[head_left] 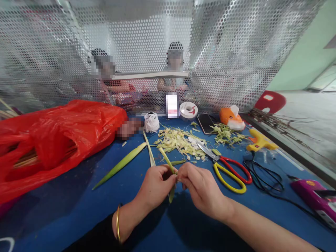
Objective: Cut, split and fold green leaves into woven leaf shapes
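Note:
Over the blue table, my left hand (pixel 156 183) pinches a narrow green leaf strip (pixel 166 156) between thumb and fingers. Its pale end points up and away, and a darker tip hangs below the thumb. My right hand (pixel 201 185) is closed against the strip's right side, fingertips pinched on it; what exactly lies between them is hidden. Beyond my left hand lies a pale dry strip (pixel 149 150). Farther left is a long green pointed leaf (pixel 122 163). Scissors (pixel 225 168) with one red and one yellow handle lie right of my right hand, blades partly open.
Leaf scraps (pixel 178 141) are heaped ahead, near white string (pixel 151 122), a tape roll (pixel 188 110) and phones. A red plastic bag (pixel 65 136) fills the left. At right lie a yellow glue gun (pixel 261 140), its black cable and a purple device (pixel 312 196). A perforated screen stands behind.

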Demonstrator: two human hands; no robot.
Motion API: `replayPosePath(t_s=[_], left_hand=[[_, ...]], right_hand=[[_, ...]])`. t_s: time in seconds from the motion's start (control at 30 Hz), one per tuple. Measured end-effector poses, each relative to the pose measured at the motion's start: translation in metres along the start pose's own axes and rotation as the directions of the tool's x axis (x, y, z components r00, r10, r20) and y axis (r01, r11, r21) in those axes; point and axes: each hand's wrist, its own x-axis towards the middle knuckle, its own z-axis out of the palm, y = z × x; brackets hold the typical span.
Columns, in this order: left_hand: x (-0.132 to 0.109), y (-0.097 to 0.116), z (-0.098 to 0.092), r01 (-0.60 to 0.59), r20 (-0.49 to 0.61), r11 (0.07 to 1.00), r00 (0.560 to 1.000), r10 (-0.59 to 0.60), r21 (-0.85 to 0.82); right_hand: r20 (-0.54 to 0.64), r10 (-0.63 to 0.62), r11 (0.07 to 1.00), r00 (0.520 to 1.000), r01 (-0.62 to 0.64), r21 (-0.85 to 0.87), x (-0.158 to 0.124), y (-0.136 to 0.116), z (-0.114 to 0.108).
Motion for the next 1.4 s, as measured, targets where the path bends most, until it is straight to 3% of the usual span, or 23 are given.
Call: replayPosePath(t_s=[0.13,0.23,0.33,0.43,0.5,0.57,0.7,0.8,0.9,1.03,1.2,1.4], left_hand=[[-0.004,0.001,-0.003,-0.106,0.167,0.983,0.983,0.081,0.147],[-0.006,0.005,-0.004,-0.231,0.26,0.955,0.949,0.18,0.184],[-0.005,0.008,-0.005,-0.273,0.209,0.952,0.948,0.241,0.14],[-0.002,0.007,-0.006,-0.225,0.05,0.974,0.973,0.224,0.015],[0.0,0.005,-0.007,-0.177,-0.057,0.98,0.983,0.172,-0.09],[0.002,0.003,-0.007,-0.132,-0.126,0.972,0.986,0.108,-0.196],[0.004,0.002,-0.005,-0.064,-0.17,0.936,0.985,0.004,-0.347],[0.003,0.003,-0.002,-0.025,-0.167,0.92,0.985,-0.044,-0.39],[0.001,0.003,0.002,0.025,-0.106,0.908,0.991,-0.077,-0.419],[0.0,0.001,0.007,0.09,-0.029,0.874,0.993,-0.118,-0.477],[0.002,-0.005,0.01,0.109,-0.078,0.884,0.984,-0.162,-0.455],[-0.001,0.0,0.005,0.229,0.0,0.818,0.963,-0.27,-0.528]], right_hand=[[-0.073,0.105,0.989,0.992,-0.097,0.114,0.006,0.007,-0.005],[0.003,0.302,0.927,0.953,-0.294,0.235,0.012,0.016,-0.006],[0.166,0.499,0.75,0.85,-0.52,0.408,0.015,0.025,-0.003],[0.221,0.551,0.645,0.805,-0.579,0.499,0.014,0.027,0.003],[0.183,0.551,0.691,0.814,-0.568,0.447,0.011,0.023,0.005],[0.114,0.508,0.798,0.854,-0.516,0.311,0.008,0.016,0.006],[-0.025,0.233,0.973,0.972,-0.233,0.002,0.002,0.003,0.005],[-0.069,0.002,0.983,0.998,-0.015,-0.185,0.0,0.0,0.006],[-0.064,-0.131,0.972,0.989,0.115,-0.203,0.0,0.001,0.006],[-0.013,0.013,1.0,1.0,-0.013,-0.024,0.001,0.003,0.005],[0.055,0.123,0.992,0.991,-0.124,0.0,0.002,0.005,0.007],[-0.085,0.136,0.97,0.987,-0.116,0.215,0.005,0.007,0.004]])
